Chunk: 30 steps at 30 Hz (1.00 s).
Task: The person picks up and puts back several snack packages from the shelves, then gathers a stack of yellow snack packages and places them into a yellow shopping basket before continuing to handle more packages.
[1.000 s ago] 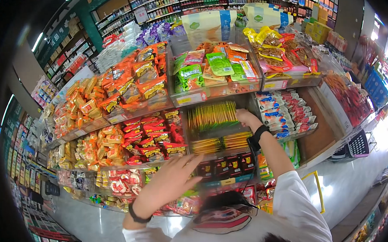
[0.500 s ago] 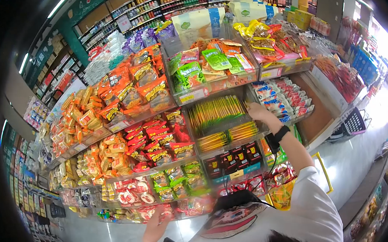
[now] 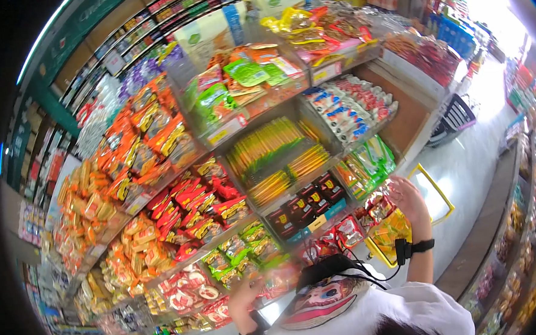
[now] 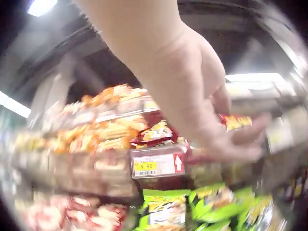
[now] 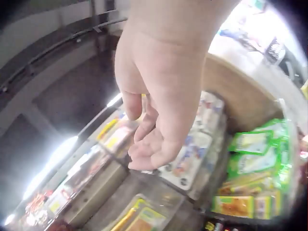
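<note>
My right hand (image 3: 409, 201) is raised in front of the lower right of the snack display, its fingers loosely bent with nothing between them. In the right wrist view the same hand (image 5: 161, 101) hangs over the blue-and-white packets (image 5: 190, 156), with green packets (image 5: 252, 154) to its right. My left hand (image 3: 244, 296), blurred, is low near the front of the display, beside green snack bags (image 3: 236, 254). Its fingers reach out loosely in the left wrist view, and a red-and-yellow packet (image 4: 237, 122) shows behind them. Thin yellow-green packets (image 3: 267, 144) stand in a bin between the two hands.
Orange bags (image 3: 140, 150) and red bags (image 3: 191, 202) fill the bins on the left. Dark boxes (image 3: 306, 205) sit below the yellow-green packets. A yellow frame (image 3: 436, 189) and a dark basket (image 3: 456, 118) stand to the right, by the aisle floor (image 3: 468, 163).
The right hand has left the yellow-green packets' bin and come down and to the right. The left hand has dropped from in front of the bins to lower down. The head view has tilted and shifted.
</note>
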Tool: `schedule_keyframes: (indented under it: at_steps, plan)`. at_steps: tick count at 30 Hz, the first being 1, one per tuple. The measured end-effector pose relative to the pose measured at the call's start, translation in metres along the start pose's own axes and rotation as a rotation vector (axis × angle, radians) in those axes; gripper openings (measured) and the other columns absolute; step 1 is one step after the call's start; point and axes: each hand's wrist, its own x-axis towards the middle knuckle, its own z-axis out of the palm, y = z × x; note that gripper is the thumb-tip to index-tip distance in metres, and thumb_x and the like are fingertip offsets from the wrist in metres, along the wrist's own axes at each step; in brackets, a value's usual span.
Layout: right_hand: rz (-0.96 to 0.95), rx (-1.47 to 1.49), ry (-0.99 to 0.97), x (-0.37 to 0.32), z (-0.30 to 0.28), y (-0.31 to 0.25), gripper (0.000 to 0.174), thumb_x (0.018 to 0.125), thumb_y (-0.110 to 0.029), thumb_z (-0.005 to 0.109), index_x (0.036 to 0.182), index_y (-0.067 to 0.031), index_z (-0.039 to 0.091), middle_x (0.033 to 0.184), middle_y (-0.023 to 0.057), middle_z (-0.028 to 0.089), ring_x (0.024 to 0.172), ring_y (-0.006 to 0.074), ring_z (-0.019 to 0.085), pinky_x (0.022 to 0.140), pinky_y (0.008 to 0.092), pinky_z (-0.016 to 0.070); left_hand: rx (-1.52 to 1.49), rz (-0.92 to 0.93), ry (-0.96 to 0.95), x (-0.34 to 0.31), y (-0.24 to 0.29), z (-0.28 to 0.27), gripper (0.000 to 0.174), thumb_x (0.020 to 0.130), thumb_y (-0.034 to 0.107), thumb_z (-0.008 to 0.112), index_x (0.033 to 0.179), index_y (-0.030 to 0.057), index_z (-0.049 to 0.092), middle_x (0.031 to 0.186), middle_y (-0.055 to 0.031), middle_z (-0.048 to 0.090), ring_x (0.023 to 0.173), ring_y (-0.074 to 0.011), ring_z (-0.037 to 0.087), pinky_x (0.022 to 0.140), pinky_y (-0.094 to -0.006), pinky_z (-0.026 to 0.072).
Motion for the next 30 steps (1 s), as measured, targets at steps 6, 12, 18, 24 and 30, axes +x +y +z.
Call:
schedule_keyframes:
  at_steps: [6,12,18,24,30]
  plan:
    - [0.117,-0.046,0.373,-0.057,-0.053,0.011,0.023,0.091,-0.018,0.051,0.111,-0.0066,0.057,0.095,0.0068,0.062,0.077,0.0179,0.06,0.075,0.032,0.0508,-0.659,0.494,-0.375,0.05,0.024,0.03,0.04,0.095,0.027,0.049,0.127,0.0033,0.047,0.126,-0.0103,0.052,0.116,-0.0205,0.05,0.096,-0.0331,0.0403]
    - [0.129,-0.295,0.38,-0.012,-0.056,0.017,0.024,0.09,-0.021,0.055,0.11,-0.0078,0.056,0.094,0.006,0.063,0.076,0.0158,0.06,0.069,0.0298,0.0515,-0.927,0.454,-0.283,0.084,0.067,0.049,0.035,0.096,0.022,0.047,0.125,0.0014,0.047,0.119,-0.0111,0.055,0.109,-0.0215,0.055,0.095,-0.0328,0.043]
    - [0.151,-0.895,0.098,0.104,-0.069,0.069,0.03,0.085,-0.02,0.062,0.109,-0.0029,0.056,0.089,0.0068,0.062,0.072,0.013,0.059,0.063,0.0255,0.05,-0.875,0.343,-0.197,0.106,0.079,0.082,0.033,0.096,0.023,0.048,0.123,0.0048,0.05,0.117,-0.0105,0.057,0.107,-0.0207,0.056,0.093,-0.0329,0.044]
    - [-0.282,-1.506,-0.105,0.166,-0.036,0.092,0.025,0.081,-0.024,0.063,0.089,-0.0007,0.06,0.08,0.0221,0.062,0.079,0.0392,0.06,0.068,0.0434,0.0476,-0.957,0.181,-0.128,0.104,0.109,0.103,0.033,0.094,0.026,0.052,0.121,0.0057,0.051,0.116,-0.0095,0.058,0.106,-0.0201,0.056,0.093,-0.0333,0.0443]
    - [-0.351,-1.524,-0.191,0.183,-0.034,0.096,0.011,0.075,-0.009,0.062,0.081,-0.0008,0.06,0.078,0.022,0.061,0.077,0.0395,0.059,0.067,0.0454,0.0469,-0.934,0.235,-0.036,0.113,0.127,0.123,0.033,0.094,0.025,0.052,0.121,0.0066,0.051,0.115,-0.0063,0.058,0.106,-0.016,0.055,0.091,-0.0298,0.0434]
